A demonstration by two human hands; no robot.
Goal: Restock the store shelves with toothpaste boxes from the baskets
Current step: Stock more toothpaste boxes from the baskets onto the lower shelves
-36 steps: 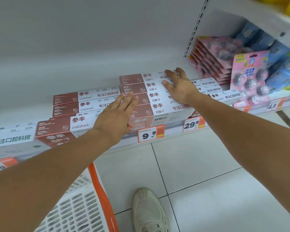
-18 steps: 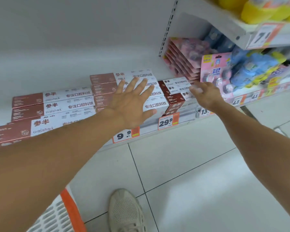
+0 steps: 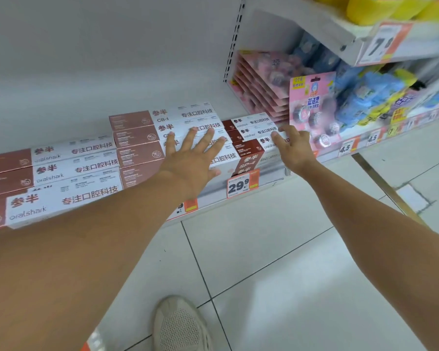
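Both arms are reaching across the centre of the frame to the toothpaste boxes (image 3: pixel 178 117) on the lower shelf (image 3: pixel 271 178). The left hand (image 3: pixel 192 158) is lying flat on the middle stack, fingers spread wide and straight, holding nothing. The right hand (image 3: pixel 293 145) is settling on the smaller boxes (image 3: pixel 254 122) just right of centre, fingers loosely extended and gripping nothing that I can make out.

This looks like squaring-up work. To do it well, the palms want to be pressing evenly and nudging each stack back so the printed faces line up with the shelf lip, above the price tag (image 3: pixel 241 184), without tipping the top box.

Counting now: three groups of boxes are showing. The middle stack is showing four boxes, the lower ones partly under the left hand. The group at left of frame is showing at least three, running off the edge. The small group at right is showing three tops. One orange basket corner (image 3: pixel 91 344) is peeking in at the bottom edge, and one shoe (image 3: pixel 180 325) is sitting on the tiled floor (image 3: pixel 302 287).
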